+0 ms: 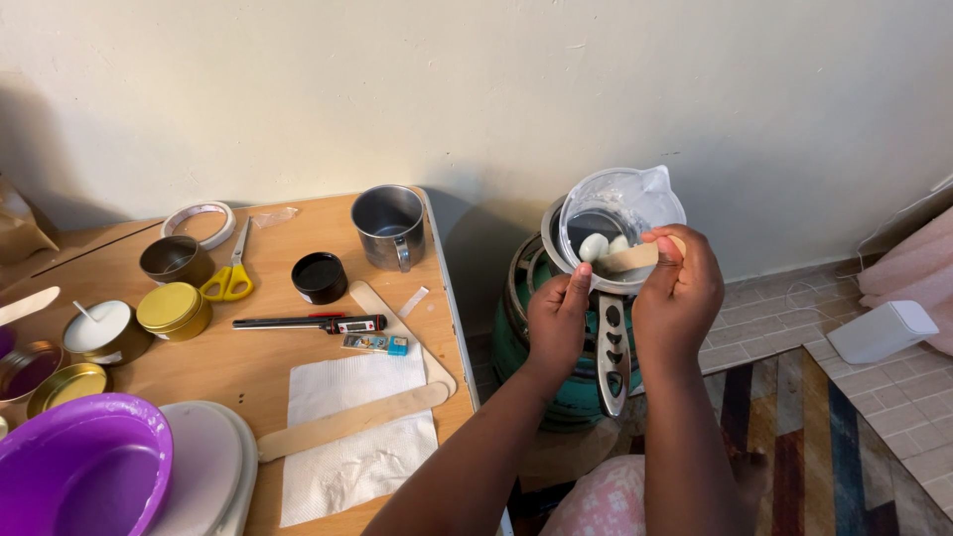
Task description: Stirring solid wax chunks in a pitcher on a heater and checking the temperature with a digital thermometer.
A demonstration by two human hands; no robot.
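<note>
left hand: your left hand (556,320) is clamped on the rim of the clear plastic measuring cup (620,213), thumb up against its lower edge, cup tipped with its mouth toward you.
right hand: your right hand (680,298) is pinched shut on a flat wooden stick (627,258), whose tip reaches into the cup.
cup contents: whitish lumps (596,245) sit at the low side of the cup, touching the stick's end.
cup position: cup is held right above a metal pot (556,230) with a slotted metal handle (612,352) pointing toward you; pot sits on a green gas cylinder (516,333), just right of the wooden table (238,372).
table, near edge: steel mug (389,226) at the back right corner; black round lid (320,277) just left of it.
table, middle: black digital probe thermometer (313,323), a small printed box (375,344) just below it, two long wooden paddles (352,419) lying across a white paper napkin (347,437).
table, left: yellow-handled scissors (230,273), roll of tape (202,220), dark open tin (175,260), gold tin lid (171,308), tin holding white wax and a wick (99,330).
table, front left: purple plastic bowl (84,467) beside a white lid (204,467).
floor: striped rug (814,437), white boxy item (882,331) on tiles, well clear of both hands.
</note>
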